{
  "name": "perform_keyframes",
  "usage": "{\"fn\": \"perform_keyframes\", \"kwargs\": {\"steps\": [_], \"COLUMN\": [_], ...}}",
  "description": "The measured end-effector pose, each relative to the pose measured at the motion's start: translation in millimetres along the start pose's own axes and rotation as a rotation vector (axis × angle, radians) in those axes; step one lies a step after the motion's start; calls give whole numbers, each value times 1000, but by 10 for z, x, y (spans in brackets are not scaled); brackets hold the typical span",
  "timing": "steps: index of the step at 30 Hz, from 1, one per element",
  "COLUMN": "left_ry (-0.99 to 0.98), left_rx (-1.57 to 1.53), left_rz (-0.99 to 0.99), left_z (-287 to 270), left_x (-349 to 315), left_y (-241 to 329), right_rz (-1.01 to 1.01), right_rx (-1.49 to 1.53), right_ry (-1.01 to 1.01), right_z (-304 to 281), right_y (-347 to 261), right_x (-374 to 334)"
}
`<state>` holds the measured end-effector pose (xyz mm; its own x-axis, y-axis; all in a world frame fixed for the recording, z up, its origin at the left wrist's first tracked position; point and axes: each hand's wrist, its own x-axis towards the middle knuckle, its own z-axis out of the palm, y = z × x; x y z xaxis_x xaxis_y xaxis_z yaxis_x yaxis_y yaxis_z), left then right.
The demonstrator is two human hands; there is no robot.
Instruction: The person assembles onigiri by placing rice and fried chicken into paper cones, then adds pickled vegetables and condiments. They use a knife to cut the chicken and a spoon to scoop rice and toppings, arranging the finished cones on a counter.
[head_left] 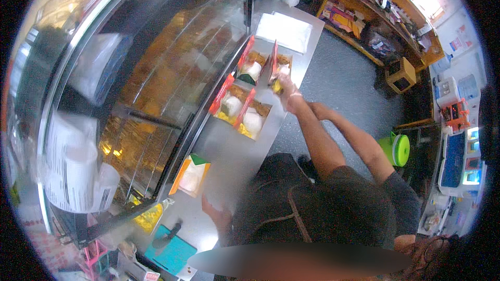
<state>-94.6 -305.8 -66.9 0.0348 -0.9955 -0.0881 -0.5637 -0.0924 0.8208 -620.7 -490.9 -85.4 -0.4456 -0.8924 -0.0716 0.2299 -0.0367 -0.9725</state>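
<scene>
Dark clothing (338, 213) fills the foreground, beside a glass display case (182, 47) and steel desk (234, 156). At the desk's far end, a red-lidded box (274, 54) has one hand (287, 92) at its yellow food (277, 87); its grip, and that of a blurred hand (216, 212) nearer, I cannot tell. Filling seems underway; the next move calls for careful fingers.
</scene>
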Motion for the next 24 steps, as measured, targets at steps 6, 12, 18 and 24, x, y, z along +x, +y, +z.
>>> {"fn": "perform_keyframes", "kwargs": {"steps": [6, 12, 18, 24], "left_ry": [-28, 56, 52, 24], "left_rx": [203, 307, 339, 346], "left_rz": [219, 69, -20, 74], "left_z": [140, 8, 40, -44], "left_x": [359, 243, 132, 121], "left_y": [395, 540, 521, 487], "right_rz": [-205, -315, -425, -380], "right_rx": [-582, -1114, -1011, -698], "right_ry": [139, 54, 190, 390], "right_z": [-533, -631, -700, -730], "right_y": [94, 108, 90, 232], "right_x": [793, 750, 724, 782]}}
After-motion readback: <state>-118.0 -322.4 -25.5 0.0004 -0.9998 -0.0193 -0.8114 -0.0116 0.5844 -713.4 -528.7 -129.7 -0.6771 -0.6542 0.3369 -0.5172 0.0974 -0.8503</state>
